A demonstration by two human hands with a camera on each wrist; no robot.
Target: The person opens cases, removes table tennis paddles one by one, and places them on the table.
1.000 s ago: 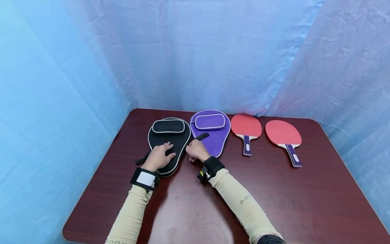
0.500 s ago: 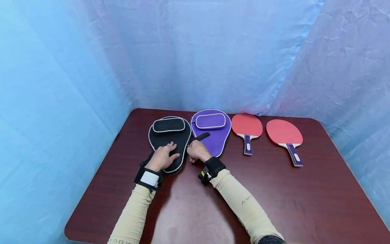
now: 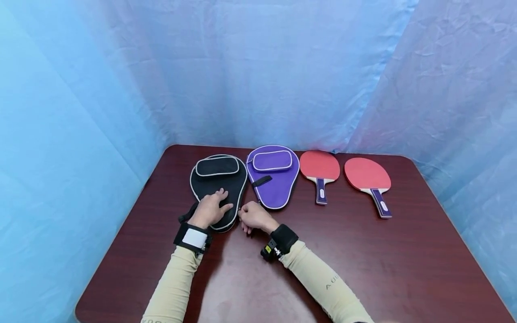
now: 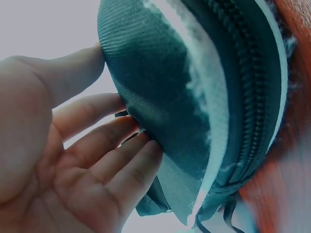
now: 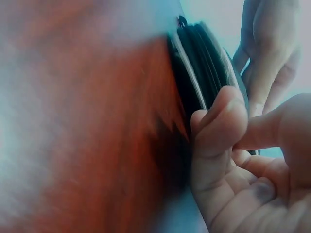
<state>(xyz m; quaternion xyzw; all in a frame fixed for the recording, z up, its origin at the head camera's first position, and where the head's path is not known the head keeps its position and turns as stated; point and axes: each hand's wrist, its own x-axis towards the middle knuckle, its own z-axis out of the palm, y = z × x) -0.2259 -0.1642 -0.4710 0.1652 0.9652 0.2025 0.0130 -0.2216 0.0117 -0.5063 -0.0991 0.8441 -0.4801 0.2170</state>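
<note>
A black table tennis paddle case (image 3: 238, 193) with white piping and a small front pocket lies on the table at left. My left hand (image 3: 208, 209) rests on its lower part, fingers spread and fingertips pressing the fabric. The zipper (image 4: 250, 87) runs along the case's side wall in the left wrist view. At the case's right edge, my right hand (image 3: 255, 216) has curled fingers, with thumb and forefinger pinching at the zipper line. The zipper pull itself is hidden between those fingers. A purple paddle case (image 3: 278, 184) with a dark strap lies just beyond the right hand.
Two red paddles, the nearer-to-middle paddle (image 3: 320, 166) and the far-right paddle (image 3: 367, 174), lie with handles toward me on the dark red table (image 3: 363, 260). A black strap (image 3: 187, 213) sticks out left of the black case. Blue curtains (image 3: 258, 72) hang behind the table.
My right hand has slid toward me along the black case's right edge, uncovering more of the purple case. My left hand stays on the black case. The view has shifted slightly.
</note>
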